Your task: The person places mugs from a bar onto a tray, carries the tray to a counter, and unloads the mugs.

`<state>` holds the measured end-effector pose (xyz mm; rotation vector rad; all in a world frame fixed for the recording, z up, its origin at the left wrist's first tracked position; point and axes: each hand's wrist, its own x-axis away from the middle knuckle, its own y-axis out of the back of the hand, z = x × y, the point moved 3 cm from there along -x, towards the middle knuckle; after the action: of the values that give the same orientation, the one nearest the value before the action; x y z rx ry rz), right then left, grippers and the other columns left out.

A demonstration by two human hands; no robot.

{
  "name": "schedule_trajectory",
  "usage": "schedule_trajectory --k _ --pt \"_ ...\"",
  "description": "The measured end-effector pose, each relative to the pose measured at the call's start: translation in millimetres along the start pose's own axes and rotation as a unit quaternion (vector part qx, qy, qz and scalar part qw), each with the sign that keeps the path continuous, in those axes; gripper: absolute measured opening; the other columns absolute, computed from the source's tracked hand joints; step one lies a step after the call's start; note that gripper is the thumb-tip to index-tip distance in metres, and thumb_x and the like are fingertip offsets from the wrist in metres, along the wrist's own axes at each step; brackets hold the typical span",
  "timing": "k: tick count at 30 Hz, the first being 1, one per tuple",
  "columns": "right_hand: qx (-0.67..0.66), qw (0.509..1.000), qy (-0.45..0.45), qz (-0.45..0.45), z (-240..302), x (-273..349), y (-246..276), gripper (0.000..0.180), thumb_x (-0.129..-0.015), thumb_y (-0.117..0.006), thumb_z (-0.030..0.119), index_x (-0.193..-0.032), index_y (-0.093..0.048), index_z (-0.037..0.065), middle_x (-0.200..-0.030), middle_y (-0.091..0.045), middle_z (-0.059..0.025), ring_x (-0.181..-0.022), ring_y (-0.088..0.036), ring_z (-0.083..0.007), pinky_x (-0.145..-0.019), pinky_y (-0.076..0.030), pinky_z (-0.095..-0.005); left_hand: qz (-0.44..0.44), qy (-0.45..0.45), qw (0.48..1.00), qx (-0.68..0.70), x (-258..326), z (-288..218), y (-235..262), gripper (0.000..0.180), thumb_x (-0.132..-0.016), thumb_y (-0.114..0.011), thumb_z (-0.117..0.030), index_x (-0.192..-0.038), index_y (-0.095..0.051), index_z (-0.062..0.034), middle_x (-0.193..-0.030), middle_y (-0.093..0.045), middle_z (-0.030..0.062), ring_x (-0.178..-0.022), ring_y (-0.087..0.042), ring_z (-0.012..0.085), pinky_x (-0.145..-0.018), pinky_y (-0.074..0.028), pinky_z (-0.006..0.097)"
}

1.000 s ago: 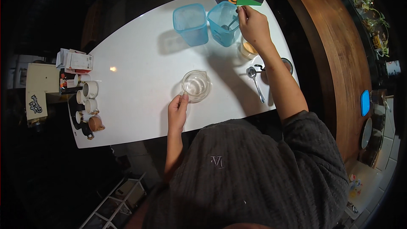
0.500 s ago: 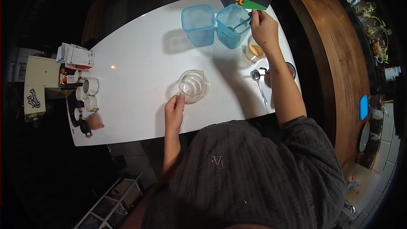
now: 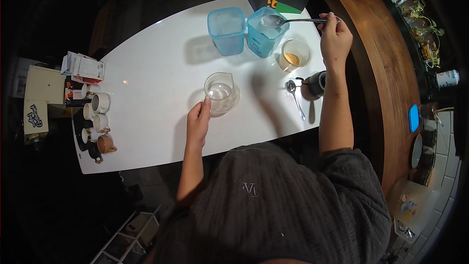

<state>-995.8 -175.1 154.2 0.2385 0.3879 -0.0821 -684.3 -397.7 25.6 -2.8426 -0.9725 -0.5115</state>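
1. Over the mouth of the right tub [image 3: 266, 44], holding a spoon [image 3: 305, 20] nearly level in the right hand [image 3: 337, 41]. Gripping near the handle's end with closed fingers, probably to reach across while keeping knuckles clear of the rim.
2. At the middle of the white surface [image 3: 146, 93], grasping a jug [image 3: 217, 89] in the left hand [image 3: 198, 123], with fingers closed at its near side, likely for steadiness. Cannot tell whether raised slightly or resting.
3. Inside the clear jug, nothing coloured; cannot tell empty from clear liquid. Spout turned away from the left hand.
4. Just beside the right tub, the left tub [image 3: 226, 34]: blue, upright, open. Too hazy in both tubs to judge contents, and likewise in the spoon's bowl.
5. Near the right hand, a clear cup [image 3: 296, 51] with something tan low inside, apparently placed for easy reach.
6. Nearer the edge, a second spoon [image 3: 296, 101], lying beside a dark pot [image 3: 316, 84].
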Motion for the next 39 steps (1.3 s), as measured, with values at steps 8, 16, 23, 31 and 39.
schedule_trajectory --k 8,16,23,31,39 --pt "-0.108 0.993 0.015 -0.033 38.5 48.1 26.3 0.029 -0.099 -0.051 0.021 -0.093 -0.066 -0.003 -0.067 -0.060 -0.0005 -0.059 -0.048 -0.0025 -0.053 -0.034 -0.0180 0.042 0.011 0.999 -0.003 -23.2 -28.0 -29.7 0.044 -0.098 -0.054 -0.040 -0.066 -0.047 -0.0099 -0.063 -0.032 -0.0088 -0.058 -0.025 0.0039 -0.051 -0.021 0.024" --pt "-0.027 0.935 0.343 0.082 44.4 156.7 47.8 0.016 -0.096 -0.049 0.002 -0.095 -0.060 -0.009 -0.074 -0.062 -0.0133 -0.065 -0.061 -0.0171 -0.058 -0.048 -0.0284 0.074 -0.014 0.997 0.008 -24.5 -35.9 -49.7 0.042 -0.096 -0.057 -0.040 -0.070 -0.053 -0.0070 -0.065 -0.038 -0.0083 -0.062 -0.029 0.0036 -0.054 -0.024 0.023" --pt "-0.097 0.982 0.144 -0.070 24.0 112.9 34.8 0.025 -0.101 -0.046 0.013 -0.105 -0.061 -0.007 -0.080 -0.065 -0.0096 -0.072 -0.060 -0.0100 -0.066 -0.048 -0.0220 0.090 -0.036 0.995 0.013 -16.8 -5.7 -31.5 0.038 -0.097 -0.058 -0.033 -0.068 -0.051 -0.0079 -0.067 -0.036 -0.0091 -0.064 -0.028 0.0029 -0.056 -0.023 0.022" --pt "-0.036 0.993 0.107 -0.022 -0.1 57.0 -27.6 0.022 -0.095 -0.056 0.015 -0.097 -0.068 -0.003 -0.076 -0.070 -0.0083 -0.072 -0.069 -0.0116 -0.065 -0.051 -0.0229 0.104 -0.039 0.994 0.021 -4.3 13.6 -16.3 0.032 -0.098 -0.055 -0.030 -0.073 -0.053 -0.0101 -0.067 -0.039 -0.0070 -0.064 -0.032 0.0044 -0.060 -0.027 0.021" --pt "0.100 0.990 0.008 0.101 -28.8 44.9 -62.2 0.042 -0.088 -0.063 0.038 -0.098 -0.068 -0.003 -0.077 -0.070 -0.0138 -0.072 -0.068 -0.0197 -0.071 -0.052 -0.0302 0.140 -0.021 0.990 -0.015 6.4 21.8 -19.2 0.032 -0.098 -0.054 -0.029 -0.073 -0.055 -0.0094 -0.068 -0.041 -0.0071 -0.065 -0.034 0.0041 -0.060 -0.029 0.022"
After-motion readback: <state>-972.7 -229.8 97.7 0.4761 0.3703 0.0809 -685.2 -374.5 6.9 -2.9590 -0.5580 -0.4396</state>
